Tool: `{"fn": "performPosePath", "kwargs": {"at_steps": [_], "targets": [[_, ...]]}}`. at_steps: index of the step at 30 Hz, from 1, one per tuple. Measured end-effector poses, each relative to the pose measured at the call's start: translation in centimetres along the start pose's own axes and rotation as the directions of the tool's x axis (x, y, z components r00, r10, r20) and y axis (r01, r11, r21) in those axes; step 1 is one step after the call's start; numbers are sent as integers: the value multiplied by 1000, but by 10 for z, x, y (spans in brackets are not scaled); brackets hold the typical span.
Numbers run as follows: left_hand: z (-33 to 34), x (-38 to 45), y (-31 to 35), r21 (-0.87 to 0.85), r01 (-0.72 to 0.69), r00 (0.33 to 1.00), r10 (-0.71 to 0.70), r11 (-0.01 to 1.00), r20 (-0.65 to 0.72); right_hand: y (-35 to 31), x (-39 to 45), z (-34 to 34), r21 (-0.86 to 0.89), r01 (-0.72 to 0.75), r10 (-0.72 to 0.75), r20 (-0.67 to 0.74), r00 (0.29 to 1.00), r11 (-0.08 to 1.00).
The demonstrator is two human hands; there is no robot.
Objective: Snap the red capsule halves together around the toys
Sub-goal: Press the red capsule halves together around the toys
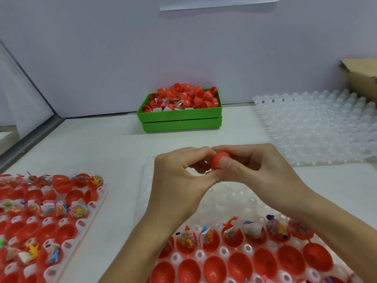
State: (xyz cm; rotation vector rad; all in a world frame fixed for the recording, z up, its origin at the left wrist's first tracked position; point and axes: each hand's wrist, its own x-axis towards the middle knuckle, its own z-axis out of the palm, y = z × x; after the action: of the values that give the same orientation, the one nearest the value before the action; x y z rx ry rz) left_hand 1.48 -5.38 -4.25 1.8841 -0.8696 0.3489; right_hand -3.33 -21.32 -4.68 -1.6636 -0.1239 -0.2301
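A red capsule [218, 159] is held above the near white tray [204, 203], between both hands. My left hand [179, 180] pinches its left side, and my right hand [259, 170] grips its right side with the thumb pressed on the front. Most of the capsule is hidden by fingers, so I cannot see whether its halves are joined. Below my wrists, the tray holds a row of red halves with bagged toys [253, 231] and rows of empty red halves [240, 264].
A second white tray [98, 201] at the left holds red halves, several with toys. A green bin [179, 117] heaped with red halves and toy bags stands at the back by the wall. Empty clear trays [318, 127] and a cardboard box [361, 76] lie at the right.
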Motion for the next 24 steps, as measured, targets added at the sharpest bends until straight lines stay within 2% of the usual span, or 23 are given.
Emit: {"fn": "performPosePath", "kwargs": {"at_steps": [3,5,9,11,16,18,24], "targets": [[0,2,-2,64,-9,1000,7,998,19,1,1,-3,-42,-7,9,48,999,999],[-1,1,-4,25,45,997,-47,999,58,1,2,-5,-11,-26,27,91,995,1000],[-2,0,-9,-208,207,951,-146,956,274,1,2,-7,64,-52,41,161,986,997],[-1,0,-9,-327,258,935,-151,909,320,1,3,-8,77,-54,41,156,987,996],[-2,0,-8,-390,251,952,-153,886,266,2,2,-7,56,-19,12,118,993,998],[-2,0,-5,-396,250,960,-172,883,222,1,1,-4,67,37,-44,111,993,997],[4,-3,-1,-322,199,978,-167,926,126,1,0,4,-2,132,-132,37,991,991]]}}
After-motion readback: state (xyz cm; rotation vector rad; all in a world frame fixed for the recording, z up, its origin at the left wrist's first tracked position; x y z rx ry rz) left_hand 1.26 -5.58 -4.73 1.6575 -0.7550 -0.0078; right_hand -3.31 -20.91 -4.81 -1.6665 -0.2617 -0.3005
